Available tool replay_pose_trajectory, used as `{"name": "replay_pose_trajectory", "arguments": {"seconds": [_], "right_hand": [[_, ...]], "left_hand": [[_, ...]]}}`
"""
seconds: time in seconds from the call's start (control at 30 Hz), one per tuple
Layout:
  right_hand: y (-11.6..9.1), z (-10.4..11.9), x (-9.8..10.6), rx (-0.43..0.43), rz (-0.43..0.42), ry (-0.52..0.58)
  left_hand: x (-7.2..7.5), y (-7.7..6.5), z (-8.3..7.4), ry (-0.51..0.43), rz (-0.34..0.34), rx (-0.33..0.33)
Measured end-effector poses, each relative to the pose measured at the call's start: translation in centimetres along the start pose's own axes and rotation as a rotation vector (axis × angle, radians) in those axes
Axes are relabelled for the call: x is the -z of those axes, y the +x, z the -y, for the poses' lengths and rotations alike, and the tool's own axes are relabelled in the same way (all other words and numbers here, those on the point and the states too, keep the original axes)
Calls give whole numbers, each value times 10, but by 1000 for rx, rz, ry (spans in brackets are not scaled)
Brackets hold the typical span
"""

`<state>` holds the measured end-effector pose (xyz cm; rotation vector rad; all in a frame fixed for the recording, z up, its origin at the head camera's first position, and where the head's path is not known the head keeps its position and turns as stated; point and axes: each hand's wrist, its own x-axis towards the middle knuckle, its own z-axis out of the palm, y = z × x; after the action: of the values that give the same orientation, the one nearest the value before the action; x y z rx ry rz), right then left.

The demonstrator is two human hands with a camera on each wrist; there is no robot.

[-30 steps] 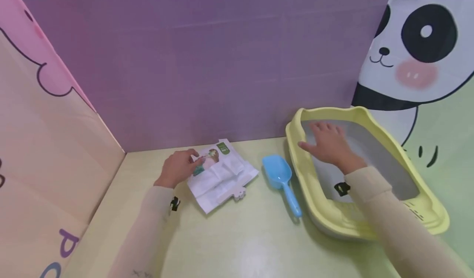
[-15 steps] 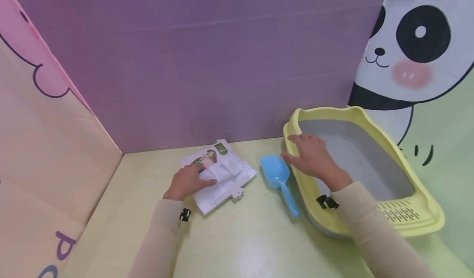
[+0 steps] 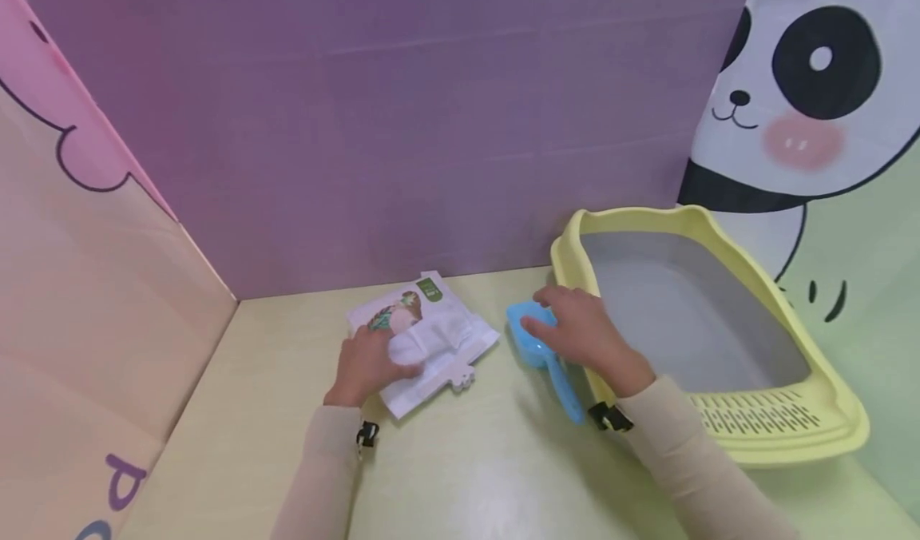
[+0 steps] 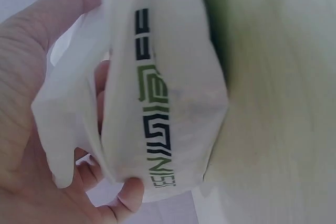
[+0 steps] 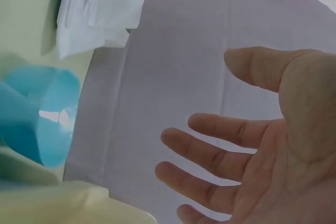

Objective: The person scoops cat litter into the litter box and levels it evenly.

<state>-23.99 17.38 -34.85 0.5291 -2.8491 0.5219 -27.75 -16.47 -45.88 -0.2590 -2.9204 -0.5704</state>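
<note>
A white printed bag [image 3: 424, 328] with a green label lies folded on the table, a white paw-shaped clip [image 3: 461, 375] at its front edge. My left hand [image 3: 368, 366] grips its left side. In the left wrist view the thumb and fingers [image 4: 131, 192] bend around the bag's white plastic [image 4: 163, 87]. My right hand [image 3: 585, 336] reaches over the blue scoop [image 3: 530, 347], covering part of its bowl in the head view. Its fingers [image 5: 210, 153] are spread and hold nothing in the right wrist view, with the scoop [image 5: 47, 108] off to the left.
Right of the scoop stands a yellow litter box [image 3: 837, 412] with a grey inside and a slotted front ledge. The pale table [image 3: 446, 476] meets a purple wall [image 3: 374, 140] at the back. Printed panels flank both sides.
My right hand has moved left from over the litter box to above the scoop. My left hand has shifted slightly right and nearer me, closing on the bag. Bag and scoop stay in place.
</note>
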Motion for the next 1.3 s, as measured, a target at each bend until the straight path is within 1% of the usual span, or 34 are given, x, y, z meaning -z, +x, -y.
{"name": "replay_pose_trajectory", "arguments": {"seconds": [0.27,0.4,0.5,0.7,0.9,1.07,1.13,1.3], "right_hand": [[-4,4,-13,-40,17,70],[-5,7,-24,-25,22,116],[-7,11,-33,-23,49,161],[-7,17,-55,-92,144,304],[-7,22,-83,-140,175,423],[-6,23,-114,-187,181,493],[-6,21,-124,-222,204,539],[-5,24,-138,-307,275,650]], "left_hand": [[-2,-1,1,-5,7,8],[-1,-3,2,13,7,9],[0,-4,3,28,9,6],[0,-4,2,12,32,10],[-1,-4,-1,-8,40,14],[0,-4,-3,0,37,9],[0,-4,-4,6,38,6],[-1,-5,-5,27,37,3]]}}
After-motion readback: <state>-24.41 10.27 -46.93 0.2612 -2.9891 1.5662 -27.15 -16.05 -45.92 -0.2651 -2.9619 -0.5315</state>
